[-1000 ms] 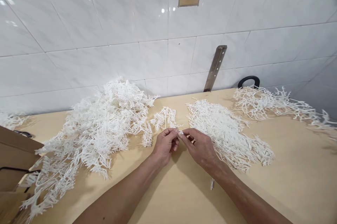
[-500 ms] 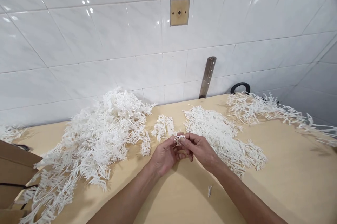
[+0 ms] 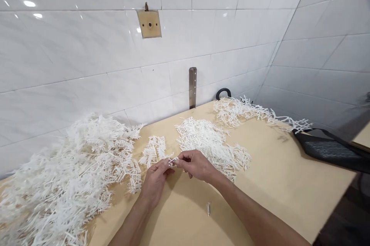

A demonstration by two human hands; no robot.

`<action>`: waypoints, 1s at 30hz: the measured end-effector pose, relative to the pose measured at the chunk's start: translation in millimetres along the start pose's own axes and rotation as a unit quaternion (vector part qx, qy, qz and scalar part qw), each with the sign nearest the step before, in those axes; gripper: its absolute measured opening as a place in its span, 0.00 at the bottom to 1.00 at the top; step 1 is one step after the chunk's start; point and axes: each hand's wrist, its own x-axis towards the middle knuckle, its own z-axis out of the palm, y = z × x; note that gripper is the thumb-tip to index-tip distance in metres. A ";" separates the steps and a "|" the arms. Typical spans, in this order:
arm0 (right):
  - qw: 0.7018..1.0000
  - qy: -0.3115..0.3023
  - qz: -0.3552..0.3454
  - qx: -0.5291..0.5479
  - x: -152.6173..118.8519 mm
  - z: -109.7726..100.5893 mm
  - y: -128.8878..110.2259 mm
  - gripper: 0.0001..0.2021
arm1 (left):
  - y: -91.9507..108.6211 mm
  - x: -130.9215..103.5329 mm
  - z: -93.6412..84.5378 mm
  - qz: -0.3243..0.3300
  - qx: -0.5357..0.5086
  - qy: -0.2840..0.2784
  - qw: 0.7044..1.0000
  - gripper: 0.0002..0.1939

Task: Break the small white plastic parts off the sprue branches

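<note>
Between both hands is a small white branched plastic piece (image 3: pixel 172 160). My left hand (image 3: pixel 156 180) pinches its left side with thumb and fingers, and my right hand (image 3: pixel 195 165) grips the other side, fingers curled. A small cluster of white branched pieces (image 3: pixel 154 149) lies just beyond my left hand. Behind and beside my right hand spreads a pile of thin white sticks (image 3: pixel 208 138). The big heap of white branched pieces (image 3: pixel 78 169) covers the table's left side. A few short white sticks (image 3: pixel 208 208) lie in front of my right forearm.
More white branched strands (image 3: pixel 245 111) lie at the back right, near a black curved handle (image 3: pixel 223 92). A black mesh bag (image 3: pixel 329 147) sits at the right edge of the wooden table (image 3: pixel 277 184). A metal bracket (image 3: pixel 192 88) stands against the tiled wall.
The view has turned to the right, bringing the black bag and the table's right edge into sight. Both hands still hold the small piece, with their fingertips slightly farther apart.
</note>
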 end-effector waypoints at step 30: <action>0.991 0.046 -0.042 -0.119 0.2 6.8 9.6 0.11 | -9.6 -8.2 9.5 0.042 0.102 0.115 0.987 0.13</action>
